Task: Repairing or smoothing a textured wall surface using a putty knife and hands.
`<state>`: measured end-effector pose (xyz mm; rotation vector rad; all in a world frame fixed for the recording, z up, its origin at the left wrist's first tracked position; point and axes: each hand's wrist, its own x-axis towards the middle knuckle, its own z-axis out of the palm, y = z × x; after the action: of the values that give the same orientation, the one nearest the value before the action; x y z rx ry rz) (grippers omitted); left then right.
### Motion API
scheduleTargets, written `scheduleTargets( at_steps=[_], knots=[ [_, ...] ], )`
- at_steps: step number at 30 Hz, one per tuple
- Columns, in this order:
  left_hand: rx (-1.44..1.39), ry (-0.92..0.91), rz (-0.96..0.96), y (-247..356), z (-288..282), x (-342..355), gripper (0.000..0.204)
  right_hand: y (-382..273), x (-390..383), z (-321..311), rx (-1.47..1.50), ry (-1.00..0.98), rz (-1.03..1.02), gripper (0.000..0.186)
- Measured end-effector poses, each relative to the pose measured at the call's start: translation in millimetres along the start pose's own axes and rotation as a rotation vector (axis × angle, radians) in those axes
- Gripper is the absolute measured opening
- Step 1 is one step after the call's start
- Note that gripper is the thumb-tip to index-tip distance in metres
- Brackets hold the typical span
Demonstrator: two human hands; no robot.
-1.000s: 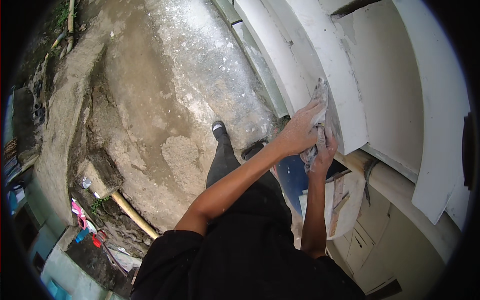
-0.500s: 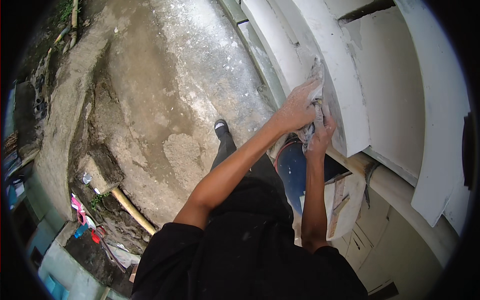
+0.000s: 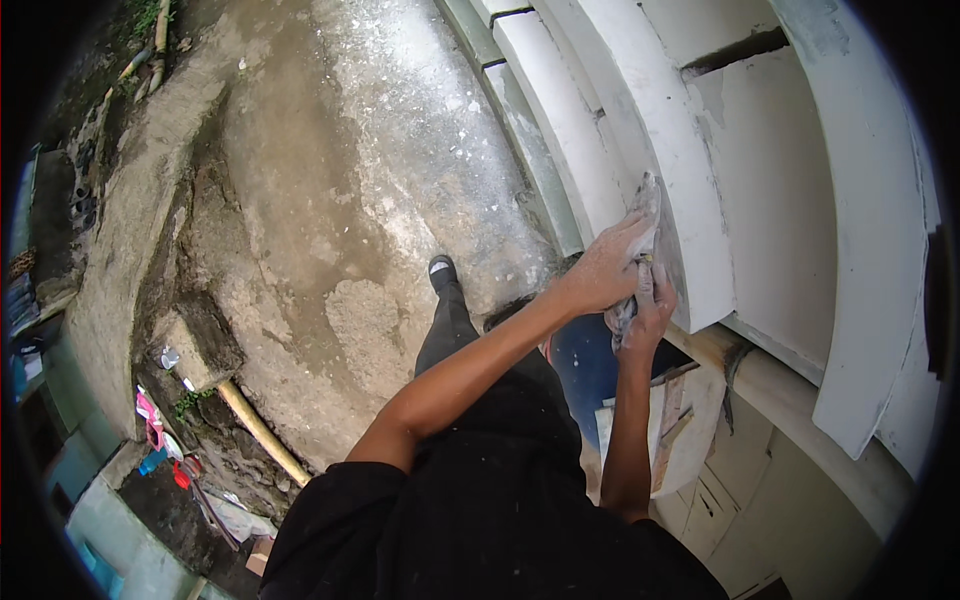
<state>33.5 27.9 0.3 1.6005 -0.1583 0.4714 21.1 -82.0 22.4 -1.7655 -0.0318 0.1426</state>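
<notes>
Your left hand (image 3: 608, 268) and right hand (image 3: 650, 316) are together, fingers bent and dusted white, at the near end of the long white panel (image 3: 692, 235), your right side. Can't tell what either grips. Pale pole (image 3: 775, 385) runs nearby.

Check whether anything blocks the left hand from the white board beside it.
Nothing visible does. The left hand is beside the white board; the right hand is lower in the picture, not between. Whether either hand touches the board is unclear.
</notes>
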Motion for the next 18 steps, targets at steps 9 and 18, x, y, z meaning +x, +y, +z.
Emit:
scheduleTargets(
  at_steps=[9, 18],
  knots=[
    [0.049, -0.094, -0.055, -35.1, -10.2, -3.2, 0.065, 23.5, -2.0, 13.7, 0.005, 0.042, -0.012, 0.035],
    [-0.025, -0.172, -0.195, -1.2, -1.7, 1.1, 0.068, 23.1, 4.0, -15.2, -0.035, -0.03, -0.1, 0.035]
  ],
)
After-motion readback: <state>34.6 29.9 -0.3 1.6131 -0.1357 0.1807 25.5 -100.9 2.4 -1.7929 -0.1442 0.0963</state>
